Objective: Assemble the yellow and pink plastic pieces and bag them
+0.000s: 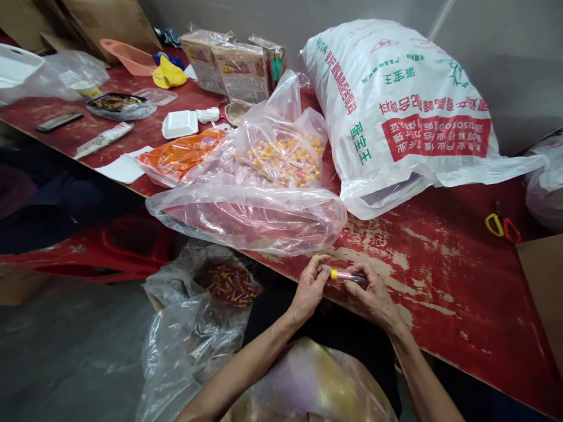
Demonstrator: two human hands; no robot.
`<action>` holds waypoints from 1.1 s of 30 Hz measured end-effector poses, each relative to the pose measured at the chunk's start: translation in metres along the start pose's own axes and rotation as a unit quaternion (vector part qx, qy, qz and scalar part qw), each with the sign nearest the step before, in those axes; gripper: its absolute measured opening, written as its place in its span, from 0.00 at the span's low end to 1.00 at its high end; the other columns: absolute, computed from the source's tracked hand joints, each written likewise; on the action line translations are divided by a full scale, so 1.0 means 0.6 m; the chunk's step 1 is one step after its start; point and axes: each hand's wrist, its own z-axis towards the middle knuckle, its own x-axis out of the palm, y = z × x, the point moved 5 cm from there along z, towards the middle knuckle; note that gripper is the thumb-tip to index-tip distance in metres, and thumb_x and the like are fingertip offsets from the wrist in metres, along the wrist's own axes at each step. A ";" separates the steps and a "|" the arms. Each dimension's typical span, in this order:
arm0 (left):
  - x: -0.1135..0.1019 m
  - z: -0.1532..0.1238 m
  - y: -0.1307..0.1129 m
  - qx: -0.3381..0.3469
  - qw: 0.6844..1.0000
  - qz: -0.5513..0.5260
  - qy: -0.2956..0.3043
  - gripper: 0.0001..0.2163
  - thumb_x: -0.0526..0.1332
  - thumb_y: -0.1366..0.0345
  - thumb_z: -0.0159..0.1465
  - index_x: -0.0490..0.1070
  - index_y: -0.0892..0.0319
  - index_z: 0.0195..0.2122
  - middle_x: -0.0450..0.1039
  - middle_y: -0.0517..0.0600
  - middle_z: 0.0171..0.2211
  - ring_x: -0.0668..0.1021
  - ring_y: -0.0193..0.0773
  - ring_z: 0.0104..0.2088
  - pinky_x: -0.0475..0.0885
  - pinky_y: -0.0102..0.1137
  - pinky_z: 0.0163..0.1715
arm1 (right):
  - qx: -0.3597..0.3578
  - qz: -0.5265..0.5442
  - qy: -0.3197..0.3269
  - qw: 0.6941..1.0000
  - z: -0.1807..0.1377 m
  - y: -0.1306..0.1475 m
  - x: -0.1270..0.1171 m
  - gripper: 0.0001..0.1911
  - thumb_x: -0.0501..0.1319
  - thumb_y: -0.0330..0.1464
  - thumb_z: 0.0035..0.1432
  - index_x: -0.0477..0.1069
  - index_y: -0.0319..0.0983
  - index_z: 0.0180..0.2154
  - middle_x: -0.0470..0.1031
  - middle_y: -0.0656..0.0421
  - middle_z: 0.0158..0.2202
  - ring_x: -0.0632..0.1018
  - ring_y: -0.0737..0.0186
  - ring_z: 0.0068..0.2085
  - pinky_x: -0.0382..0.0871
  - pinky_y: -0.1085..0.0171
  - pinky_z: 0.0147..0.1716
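My right hand (373, 293) is closed around a small clear tube with a yellow cap (349, 276), above the front edge of the red table. The tube lies sideways, cap end to the left, with dark contents toward the right end. My left hand (311, 286) is beside the cap, thumb and fingers pinched together. Whether those fingertips hold anything is too small to make out. Just beyond my hands lies a clear plastic bag (246, 220) with its mouth toward me. Behind it, another clear bag holds many yellow-capped pieces (285, 161).
A big white woven sack (409, 99) stands behind on the worn red table (440, 281). Scissors (502, 225) lie at right. An orange bag (182, 155), foam box (180, 124) and food tray (116, 104) are at left. Below the edge, an open bag holds filled tubes (233, 285).
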 end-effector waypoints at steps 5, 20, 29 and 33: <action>0.011 0.004 0.009 0.013 0.999 0.030 0.035 0.16 0.59 0.59 0.60 0.65 0.57 0.47 0.65 0.45 0.29 0.69 0.30 0.27 0.64 0.25 0.29 | -0.060 -0.053 -0.001 0.997 -0.012 0.003 -0.003 0.12 0.59 0.37 0.56 0.71 0.42 0.42 0.73 0.57 0.41 0.73 0.58 0.42 0.67 0.60 0.42; 0.013 0.004 0.015 0.022 0.996 0.052 0.071 0.13 0.60 0.62 0.58 0.66 0.58 0.43 0.69 0.47 0.30 0.73 0.33 0.29 0.67 0.27 0.33 | 0.023 0.048 -0.006 0.999 -0.021 -0.033 0.003 0.17 0.61 0.43 0.53 0.71 0.41 0.41 0.75 0.59 0.29 0.75 0.61 0.29 0.72 0.63 0.30; 0.017 -0.005 0.019 0.094 0.984 0.117 0.095 0.08 0.56 0.66 0.61 0.67 0.58 0.41 0.71 0.49 0.33 0.74 0.36 0.33 0.68 0.29 0.36 | 0.079 0.070 0.049 0.993 -0.024 -0.042 -0.012 0.19 0.62 0.45 0.52 0.72 0.40 0.41 0.74 0.60 0.26 0.71 0.66 0.21 0.69 0.67 0.20; 0.019 -0.013 0.009 0.141 0.972 0.163 0.089 0.09 0.54 0.68 0.62 0.68 0.58 0.43 0.72 0.49 0.35 0.75 0.37 0.36 0.68 0.30 0.39 | 0.014 -0.010 0.001 1.000 -0.028 -0.017 -0.012 0.16 0.63 0.42 0.52 0.74 0.41 0.40 0.76 0.56 0.38 0.77 0.58 0.38 0.72 0.63 0.36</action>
